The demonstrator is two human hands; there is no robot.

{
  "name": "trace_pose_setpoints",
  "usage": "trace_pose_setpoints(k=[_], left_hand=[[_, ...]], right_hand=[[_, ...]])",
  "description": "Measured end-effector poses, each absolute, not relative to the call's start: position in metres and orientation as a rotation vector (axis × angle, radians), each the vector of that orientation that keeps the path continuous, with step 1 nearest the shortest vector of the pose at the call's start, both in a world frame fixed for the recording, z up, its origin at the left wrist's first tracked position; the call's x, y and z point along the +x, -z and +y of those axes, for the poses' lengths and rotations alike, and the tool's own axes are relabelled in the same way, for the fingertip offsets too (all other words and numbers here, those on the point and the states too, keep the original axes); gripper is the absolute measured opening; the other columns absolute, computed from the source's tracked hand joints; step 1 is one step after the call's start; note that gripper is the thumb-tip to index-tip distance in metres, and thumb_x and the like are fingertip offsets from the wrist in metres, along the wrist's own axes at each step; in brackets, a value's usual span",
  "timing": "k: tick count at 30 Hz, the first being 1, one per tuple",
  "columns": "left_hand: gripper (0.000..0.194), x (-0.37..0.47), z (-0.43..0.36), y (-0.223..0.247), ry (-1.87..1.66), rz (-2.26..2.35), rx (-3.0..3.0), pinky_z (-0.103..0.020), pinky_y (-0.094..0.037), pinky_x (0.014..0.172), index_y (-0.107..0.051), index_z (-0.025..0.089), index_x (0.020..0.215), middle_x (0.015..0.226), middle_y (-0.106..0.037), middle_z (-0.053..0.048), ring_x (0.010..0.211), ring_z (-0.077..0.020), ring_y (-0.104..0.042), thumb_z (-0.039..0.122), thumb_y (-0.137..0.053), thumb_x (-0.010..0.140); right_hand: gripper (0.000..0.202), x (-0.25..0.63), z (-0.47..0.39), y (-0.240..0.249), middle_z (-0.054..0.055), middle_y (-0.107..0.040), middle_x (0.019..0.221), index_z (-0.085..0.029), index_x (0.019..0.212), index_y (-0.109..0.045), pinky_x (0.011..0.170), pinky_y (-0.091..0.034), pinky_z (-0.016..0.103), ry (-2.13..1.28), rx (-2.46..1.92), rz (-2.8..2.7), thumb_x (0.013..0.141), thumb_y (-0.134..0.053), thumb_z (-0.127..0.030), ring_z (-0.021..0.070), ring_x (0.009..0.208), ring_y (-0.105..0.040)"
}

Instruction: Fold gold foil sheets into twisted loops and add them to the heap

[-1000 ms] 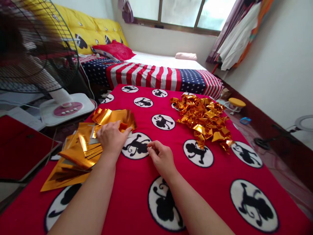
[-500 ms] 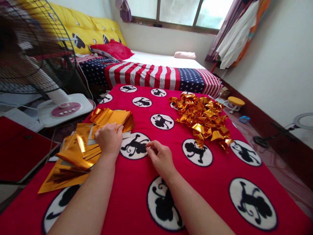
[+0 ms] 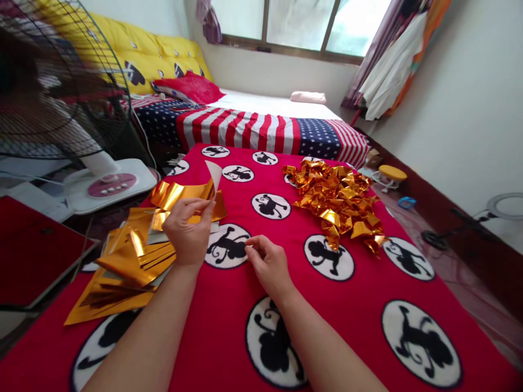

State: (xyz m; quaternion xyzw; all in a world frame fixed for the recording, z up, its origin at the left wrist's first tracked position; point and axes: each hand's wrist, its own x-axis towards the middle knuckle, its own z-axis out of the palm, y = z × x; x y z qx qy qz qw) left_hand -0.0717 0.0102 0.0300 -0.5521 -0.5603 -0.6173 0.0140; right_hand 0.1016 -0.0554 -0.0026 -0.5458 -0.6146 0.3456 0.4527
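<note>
My left hand [image 3: 188,228] pinches the edge of a gold foil sheet [image 3: 214,177], whose pale underside curls upward. Beneath and left of that hand lies a loose stack of gold foil sheets [image 3: 126,267]. My right hand [image 3: 267,264] rests on the red cloth [image 3: 216,337] with thumb and fingers drawn together; whether anything is between the fingertips is too small to tell. A heap of folded gold foil pieces [image 3: 339,196] lies at the right back of the cloth.
A fan [image 3: 110,182] stands at the left, its blades blurred. Behind the cloth is a bed [image 3: 245,128] with a striped and starred cover. A yellow stool [image 3: 393,173] and a ring light [image 3: 506,204] are on the right.
My left hand has lifted slightly and moved right, raising the edge of a foil sheet from the stack. My right hand has stayed nearly still.
</note>
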Motion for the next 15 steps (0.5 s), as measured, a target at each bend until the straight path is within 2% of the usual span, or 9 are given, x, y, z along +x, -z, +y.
trace_pose_setpoints(k=[2,4,6,9,12,15], left_hand=[[0.017,-0.051,0.006,-0.036,2.331,-1.734,-1.669,-0.026,-0.053,0.069,-0.07,0.017,0.078,0.082,-0.067,-0.002,0.071,-0.0134,-0.064,0.032,-0.075,0.073],[0.021,-0.03,0.002,-0.04,2.905,-1.754,-1.571,-0.025,-0.055,0.066,-0.067,0.016,0.08,0.076,-0.068,0.0,0.065,-0.0118,-0.066,0.031,-0.076,0.07],[0.024,-0.013,-0.003,-0.042,3.413,-1.757,-1.445,-0.023,-0.056,0.067,-0.063,0.016,0.08,0.076,-0.07,0.0,0.069,-0.0131,-0.07,0.03,-0.077,0.068],[0.026,0.006,-0.014,-0.039,3.855,-1.792,-1.457,-0.021,-0.057,0.067,-0.059,0.017,0.082,0.086,-0.073,-0.002,0.076,-0.0147,-0.072,0.028,-0.077,0.067],[0.026,0.015,-0.026,-0.034,3.821,-1.967,-1.793,-0.023,-0.057,0.066,-0.059,0.017,0.082,0.085,-0.073,-0.002,0.076,-0.0176,-0.073,0.028,-0.077,0.068],[0.023,0.015,-0.031,-0.029,3.381,-2.198,-2.419,-0.025,-0.057,0.064,-0.063,0.013,0.082,0.084,-0.073,-0.006,0.075,-0.0204,-0.073,0.029,-0.075,0.07]], right_hand=[[0.014,0.101,-0.055,0.001,-0.002,-0.06,0.067,-0.021,0.091,-0.065,0.054,-0.038,0.023,-0.895,-1.291,-1.404,0.085,-0.058,-0.032,0.0113,0.056,-0.052],[0.02,0.101,-0.054,-0.002,0.001,-0.065,0.081,-0.021,0.098,-0.063,0.057,-0.043,0.023,-0.944,-1.218,-1.252,0.085,-0.06,-0.036,0.012,0.062,-0.057],[0.031,0.103,-0.052,-0.006,0.004,-0.066,0.1,-0.022,0.109,-0.059,0.062,-0.047,0.025,-1.029,-1.126,-1.072,0.085,-0.06,-0.042,0.0148,0.076,-0.064],[0.044,0.111,-0.047,-0.012,0.008,-0.063,0.116,-0.024,0.121,-0.052,0.073,-0.052,0.028,-1.196,-0.937,-0.78,0.087,-0.055,-0.052,0.0183,0.096,-0.065],[0.048,0.124,-0.039,-0.013,0.008,-0.065,0.109,-0.023,0.12,-0.051,0.074,-0.052,0.028,-1.238,-0.807,-0.603,0.084,-0.056,-0.056,0.0159,0.088,-0.066],[0.05,0.138,-0.032,-0.012,0.002,-0.066,0.094,-0.024,0.117,-0.05,0.064,-0.05,0.024,-1.108,-0.853,-0.582,0.076,-0.07,-0.043,0.0112,0.072,-0.063]])
